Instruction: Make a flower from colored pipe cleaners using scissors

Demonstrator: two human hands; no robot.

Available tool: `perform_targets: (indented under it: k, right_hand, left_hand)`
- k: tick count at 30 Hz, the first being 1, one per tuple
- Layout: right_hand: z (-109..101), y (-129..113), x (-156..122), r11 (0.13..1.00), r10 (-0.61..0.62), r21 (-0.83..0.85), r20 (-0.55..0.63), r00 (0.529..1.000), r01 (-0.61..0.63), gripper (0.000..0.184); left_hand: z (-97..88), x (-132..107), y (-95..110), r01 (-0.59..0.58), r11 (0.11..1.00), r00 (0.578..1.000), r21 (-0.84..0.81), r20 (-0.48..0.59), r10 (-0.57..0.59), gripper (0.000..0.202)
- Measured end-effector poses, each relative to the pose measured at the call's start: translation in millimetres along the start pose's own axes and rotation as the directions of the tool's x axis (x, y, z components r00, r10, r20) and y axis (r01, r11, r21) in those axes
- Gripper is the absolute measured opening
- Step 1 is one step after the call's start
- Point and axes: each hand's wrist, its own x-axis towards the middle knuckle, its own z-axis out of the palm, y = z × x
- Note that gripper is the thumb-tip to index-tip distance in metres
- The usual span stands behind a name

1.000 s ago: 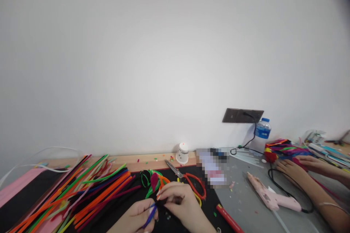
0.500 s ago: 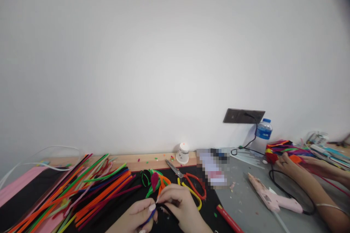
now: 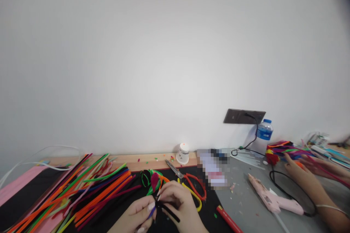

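My left hand (image 3: 136, 214) pinches a blue pipe cleaner (image 3: 152, 214) near the front of the black mat. Close against it, my right hand (image 3: 180, 204) has its fingers closed on a black pipe cleaner (image 3: 171, 213), whose end sticks out below the fingers. The two strands meet between my fingertips; how they join is hidden. Just behind my hands lies a bundle of shaped green, magenta and orange pipe cleaners (image 3: 154, 180). Scissors (image 3: 179, 173) with orange handles rest open behind my right hand, beside a bent yellow pipe cleaner (image 3: 198, 204).
Many loose pipe cleaners (image 3: 104, 193) spread across the left. A white paper cup (image 3: 182, 154) stands upside down by the wall. To the right are a red tube (image 3: 228, 220), a pink glue gun (image 3: 273, 196), a water bottle (image 3: 264, 131) and a co-worker's hands (image 3: 298, 169).
My right fingers have shifted slightly, and the black pipe cleaner's end now shows more clearly below them. The co-worker's hands have moved a little right, away from the red piece.
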Motion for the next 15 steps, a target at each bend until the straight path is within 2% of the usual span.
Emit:
perform_targets:
  k: [2,5,9,12,15]
  right_hand:
    - [1,3,1,0.973,0.101,0.210,0.008,0.995,-0.100,0.012]
    - [1,9,3,0.860,0.272,0.458,-0.041,0.961,-0.224,0.023]
    - [-8,11,5,0.757,0.422,0.615,-0.202,0.884,-0.220,0.035]
    - [-13,11,5,0.703,0.495,0.629,-0.099,0.863,-0.331,0.034]
    - [-10,11,3,0.760,0.489,0.475,0.032,0.872,-0.443,0.026]
  left_hand:
    - [-3.8,1,-2,-0.008,0.999,1.000,0.050,-0.001,0.008,0.037]
    - [-4.3,1,1,-0.048,0.970,0.998,0.237,-0.037,0.058,0.040]
    - [5.5,-4,11,-0.122,0.839,0.981,0.530,-0.067,0.184,0.041]
    - [13.2,-10,18,-0.140,0.720,0.973,0.680,-0.039,0.226,0.038]
    - [17.4,-14,21,-0.135,0.632,0.973,0.763,-0.019,0.231,0.034]
